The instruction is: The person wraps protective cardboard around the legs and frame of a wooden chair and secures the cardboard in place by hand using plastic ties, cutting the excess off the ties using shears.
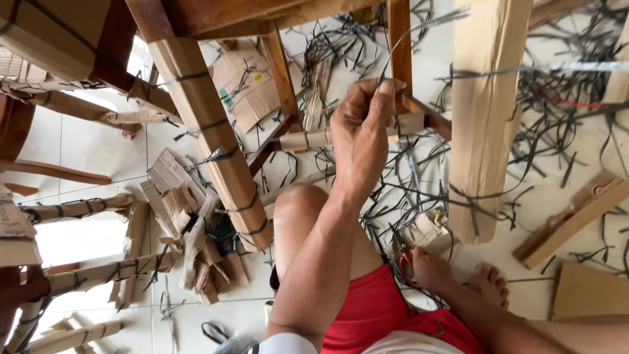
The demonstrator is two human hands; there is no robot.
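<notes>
My left hand (362, 134) is raised, its fingers pinched on a thin grey plastic strap (419, 29) that runs up and to the right past a bare wooden furniture leg (400, 39). Lower down, beside my bare foot (490, 283), my right hand (429, 269) grips red-handled scissors (400, 249) with dark blades pointing up. To the right of my left hand a thick wooden leg wrapped in cardboard (485, 118) is bound with grey straps. A second cardboard-wrapped leg (216, 151) slants down on the left.
Cut grey strap pieces (557, 98) litter the white tiled floor. Cardboard scraps (190, 223) are piled at the left, a flat cardboard sheet (246, 85) lies behind. More wrapped furniture legs (78, 210) are at the far left, a wooden block (576, 219) at the right.
</notes>
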